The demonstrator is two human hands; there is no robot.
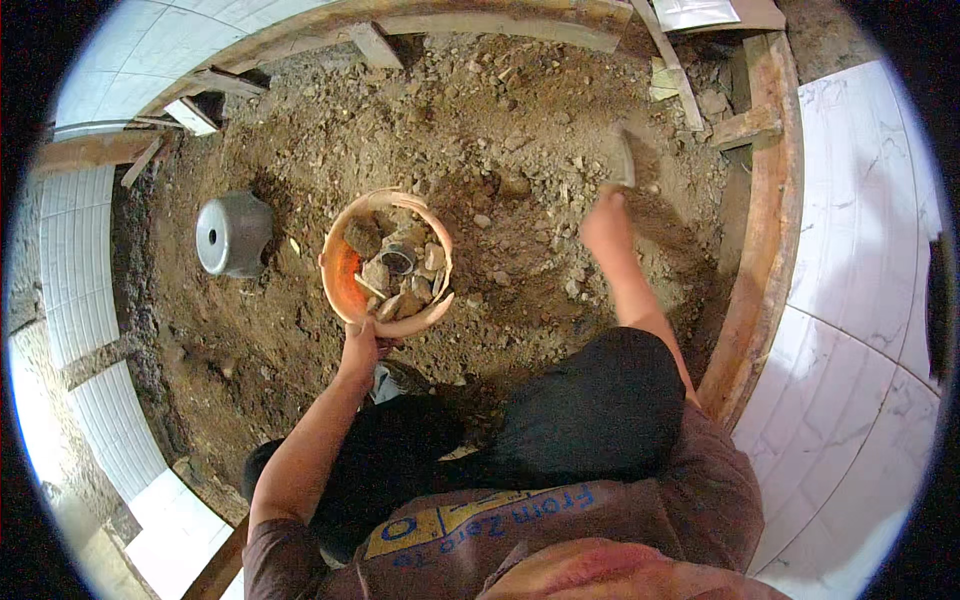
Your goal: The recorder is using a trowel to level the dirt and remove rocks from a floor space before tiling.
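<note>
A broken-rimmed orange bucket (338,275) stands on the dirt at centre left. Inside lie stones (400,303), clods and a dark ring-shaped piece (397,260). My left hand (362,345) is closed on the bucket's near rim. Further right, my right hand (607,228) is closed around a small hand tool (624,160) with a narrow, slightly curved pale blade. The blade is against or just over the loose soil; motion blur hides its exact kind and whether it touches.
Rubble-strewn soil (520,110) spreads around me, bordered by wooden boards (765,210) with short stakes. White tiles (850,190) lie beyond the boards. A grey round object like a low stool (232,235) sits left of the bucket. A wooden strip (680,75) leans at the far right.
</note>
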